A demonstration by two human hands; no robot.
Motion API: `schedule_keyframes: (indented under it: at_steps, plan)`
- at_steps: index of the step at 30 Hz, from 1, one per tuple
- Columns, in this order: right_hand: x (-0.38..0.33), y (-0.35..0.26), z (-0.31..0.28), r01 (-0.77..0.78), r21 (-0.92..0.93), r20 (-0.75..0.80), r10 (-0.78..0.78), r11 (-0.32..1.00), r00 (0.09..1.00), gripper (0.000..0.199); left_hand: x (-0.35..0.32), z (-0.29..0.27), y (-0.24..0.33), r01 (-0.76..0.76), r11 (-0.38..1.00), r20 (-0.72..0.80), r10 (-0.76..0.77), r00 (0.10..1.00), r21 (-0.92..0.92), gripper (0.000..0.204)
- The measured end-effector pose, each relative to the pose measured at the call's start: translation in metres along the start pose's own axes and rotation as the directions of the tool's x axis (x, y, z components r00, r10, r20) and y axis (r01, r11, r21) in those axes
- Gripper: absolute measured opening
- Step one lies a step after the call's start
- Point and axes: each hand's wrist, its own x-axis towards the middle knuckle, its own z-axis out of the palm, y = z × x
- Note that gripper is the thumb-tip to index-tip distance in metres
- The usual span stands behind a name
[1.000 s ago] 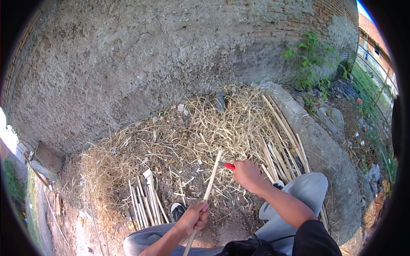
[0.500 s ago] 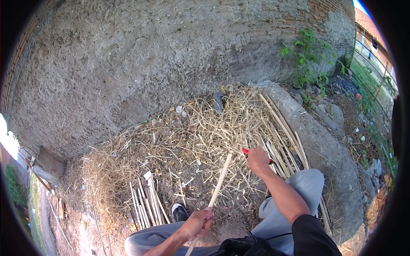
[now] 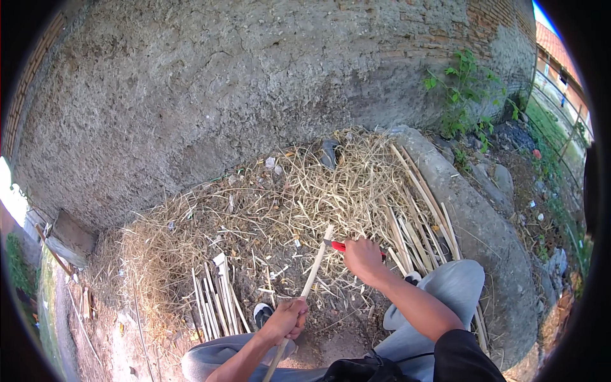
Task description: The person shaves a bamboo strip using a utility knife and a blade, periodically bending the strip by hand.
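My left hand [image 3: 285, 319] is closed round a pale wooden strip [image 3: 317, 266], probably bamboo, which slants up and away from my lap. In my right hand [image 3: 364, 260] is a red-handled utility knife [image 3: 338, 246]. Its dark blade meets the strip near the far end, and the fingers cover most of the handle. Beneath the hands lie many curled pale shavings [image 3: 356, 191] on the soil.
Several cut strips [image 3: 216, 299] lie at left beside my shoe [image 3: 262, 312]. More long strips [image 3: 420, 223] rest at right against a stone slab [image 3: 471, 223]. A rough plastered wall [image 3: 223, 95] rises ahead, with a green plant [image 3: 468, 89] at its foot.
My right hand has moved left, bringing the knife blade from beside the strip onto it near its far end. The strip's far end has shifted slightly left, still in my left hand.
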Motion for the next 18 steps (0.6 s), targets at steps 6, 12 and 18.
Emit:
schedule_keyframes:
  at_steps: [6, 12, 18]
  plan:
    - [0.007, 0.016, 0.015, 0.043, -0.121, -0.017, -0.045, 0.992, 0.999, 0.014, -0.013, 0.016, -0.004, 0.016, 0.996, -0.068, -0.01, 0.998, 0.086, 0.035]
    - [0.031, 0.065, 0.005, -0.224, -0.08, -0.17, 0.208, 0.971, 0.963, 0.016, -0.019, 0.008, -0.014, 0.083, 0.99, -0.025, -0.08, 0.996, 0.11, 0.033]
    - [-0.005, -0.014, -0.016, 0.067, -0.022, -0.021, -0.068, 0.997, 0.997, 0.016, -0.001, 0.002, -0.002, -0.007, 0.999, -0.166, 0.014, 0.986, 0.047, 0.034]
